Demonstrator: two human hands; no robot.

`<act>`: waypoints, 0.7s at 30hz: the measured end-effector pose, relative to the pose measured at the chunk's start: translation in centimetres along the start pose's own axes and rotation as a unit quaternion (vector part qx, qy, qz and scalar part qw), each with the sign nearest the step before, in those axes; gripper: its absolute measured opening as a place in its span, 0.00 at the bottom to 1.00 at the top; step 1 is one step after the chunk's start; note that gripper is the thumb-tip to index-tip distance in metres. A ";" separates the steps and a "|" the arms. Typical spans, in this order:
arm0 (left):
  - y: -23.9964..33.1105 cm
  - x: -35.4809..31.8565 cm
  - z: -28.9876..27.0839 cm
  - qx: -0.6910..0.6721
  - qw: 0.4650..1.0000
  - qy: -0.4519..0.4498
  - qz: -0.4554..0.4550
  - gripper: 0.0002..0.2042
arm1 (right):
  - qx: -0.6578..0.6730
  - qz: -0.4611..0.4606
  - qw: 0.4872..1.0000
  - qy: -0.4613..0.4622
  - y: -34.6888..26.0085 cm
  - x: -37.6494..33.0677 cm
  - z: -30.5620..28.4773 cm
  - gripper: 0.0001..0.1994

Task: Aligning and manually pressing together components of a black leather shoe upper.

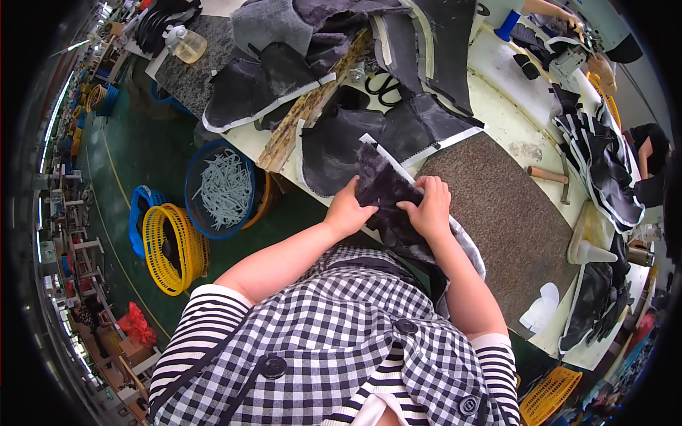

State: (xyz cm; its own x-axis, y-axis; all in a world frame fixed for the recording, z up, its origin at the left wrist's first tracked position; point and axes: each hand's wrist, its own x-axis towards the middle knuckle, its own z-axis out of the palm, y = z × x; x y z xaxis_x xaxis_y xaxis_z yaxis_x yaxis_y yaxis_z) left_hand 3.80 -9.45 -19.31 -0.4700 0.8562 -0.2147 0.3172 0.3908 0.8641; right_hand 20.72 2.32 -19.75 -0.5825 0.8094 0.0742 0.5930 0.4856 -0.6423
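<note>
Between my hands is a dark fur-lined boot upper (387,186), its fuzzy inner side facing up and a white strip along one edge. My left hand (347,210) grips its left side, thumb on the fur. On the right side, my right hand (429,207) pinches it near the white-edged border, fingers curled over. The lower part hangs toward my apron, partly hidden by my right forearm. Just beyond it lies another black upper (341,153) with white edging, flat on the table. A third black upper (241,89) rests farther left.
A brown textured board (497,206) lies to the right, with a hammer (547,172) beyond. Black-handled scissors (383,89) lie past the uppers. Blue basket (190,206) with pale strips and yellow basket (150,241) stand at left. Another person's hands (600,71) are at the far right.
</note>
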 end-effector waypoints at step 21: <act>1.2 -1.3 0.0 -0.131 0.990 -0.029 0.037 0.28 | 0.220 -0.201 0.954 -0.025 0.1 1.8 0.6 0.15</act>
State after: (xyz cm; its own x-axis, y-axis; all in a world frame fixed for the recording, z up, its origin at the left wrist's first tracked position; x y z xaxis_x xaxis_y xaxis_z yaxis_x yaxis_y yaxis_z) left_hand 4.84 -10.06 -17.98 -0.4022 0.9005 -0.1652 0.1211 0.2312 0.9653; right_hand 19.40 3.61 -20.19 -0.7457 0.5646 0.3536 0.0304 0.5590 -0.8286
